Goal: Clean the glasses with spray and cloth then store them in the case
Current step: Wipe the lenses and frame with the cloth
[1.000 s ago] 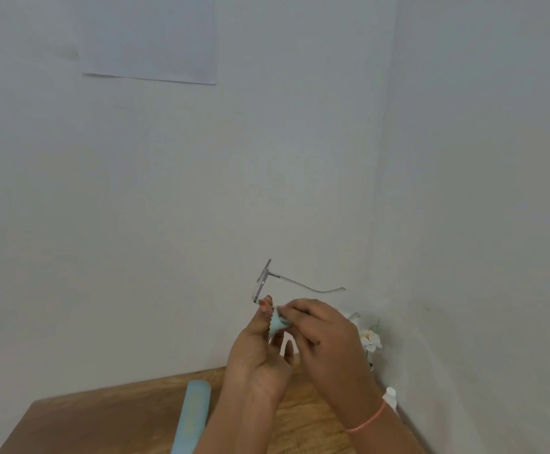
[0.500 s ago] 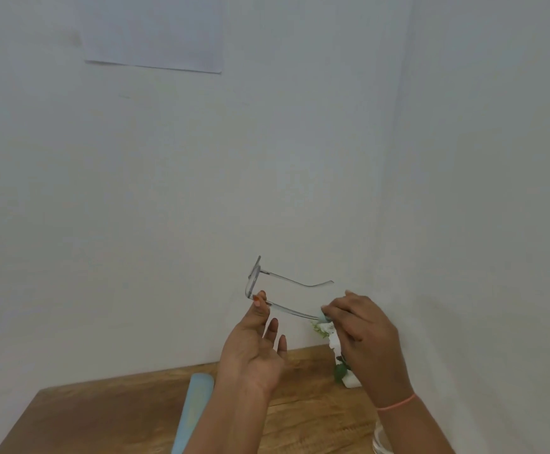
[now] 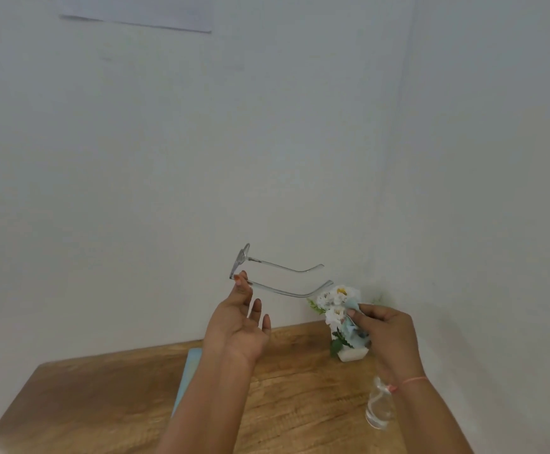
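Plain white walls, wooden desk (image 3: 299, 404) down below. My left grip (image 3: 237, 322) is pinching the glasses (image 3: 240, 259) at the lower hinge corner, holding them up in the air with both arms unfolded. Half a second back my right grip (image 3: 388, 335) had the cloth (image 3: 352, 326) on the lower arm. Now it's slid off the tip, cloth bunched in its fingers. I'd say that arm is wiped. The case (image 3: 193, 358) is on the desk by my left forearm, not yet used.

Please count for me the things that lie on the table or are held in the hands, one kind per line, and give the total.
glasses: 1
cloth: 1
spray bottle: 1
case: 1
pot of flowers: 1
Total: 5
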